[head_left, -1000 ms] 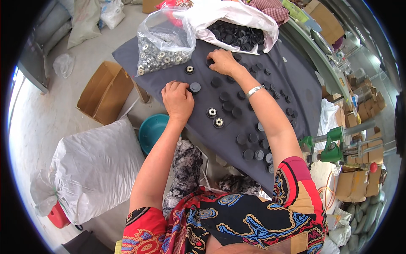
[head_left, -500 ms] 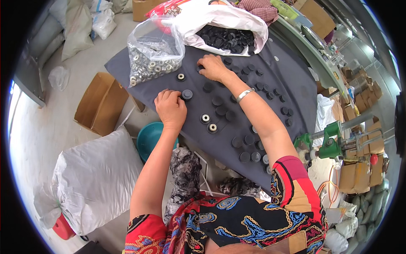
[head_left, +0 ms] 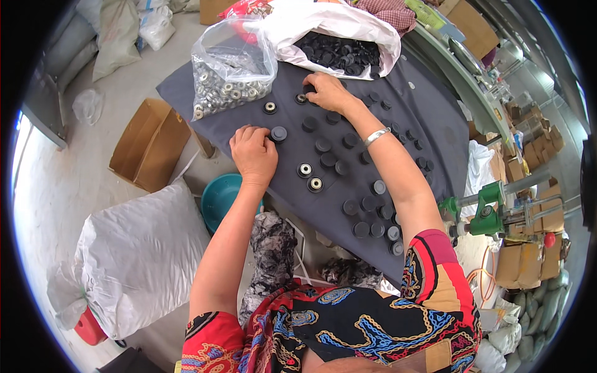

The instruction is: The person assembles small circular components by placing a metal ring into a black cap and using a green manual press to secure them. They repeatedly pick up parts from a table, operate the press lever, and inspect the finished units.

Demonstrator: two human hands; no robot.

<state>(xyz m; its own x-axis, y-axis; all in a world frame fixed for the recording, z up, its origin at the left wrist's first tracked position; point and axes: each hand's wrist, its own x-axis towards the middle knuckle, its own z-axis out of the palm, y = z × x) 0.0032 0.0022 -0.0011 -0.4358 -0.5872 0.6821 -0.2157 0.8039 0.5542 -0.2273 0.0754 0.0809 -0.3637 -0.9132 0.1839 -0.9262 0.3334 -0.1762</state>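
Note:
My left hand [head_left: 254, 153] rests at the table's left edge with its fingers curled; what they hold, if anything, is hidden. Right beside its fingertips lies a black round cap [head_left: 278, 133]. Farther off, my right hand [head_left: 329, 93] is pinched over a dark cap [head_left: 309, 89], mostly covered by the fingers. A black cap with a metal bearing [head_left: 301, 98] sits just left of that hand, and another capped bearing [head_left: 269, 107] lies between the hands. Two more, including this capped bearing [head_left: 315, 184], lie nearer to me. Several plain black caps [head_left: 328, 160] are spread over the dark cloth.
A clear bag of metal bearings [head_left: 230, 87] stands at the far left of the table [head_left: 298, 236]. Beside it a white sack [head_left: 283, 46] spills black caps. On the floor are a cardboard box [head_left: 149, 146], a teal basin [head_left: 217, 202] and a stuffed white sack [head_left: 143, 255]. A green clamp-like machine [head_left: 488, 211] stands right.
My right hand has shifted slightly right and away from me. A capped bearing now shows at its left, where a dark cap was under the fingers. My left hand has barely moved.

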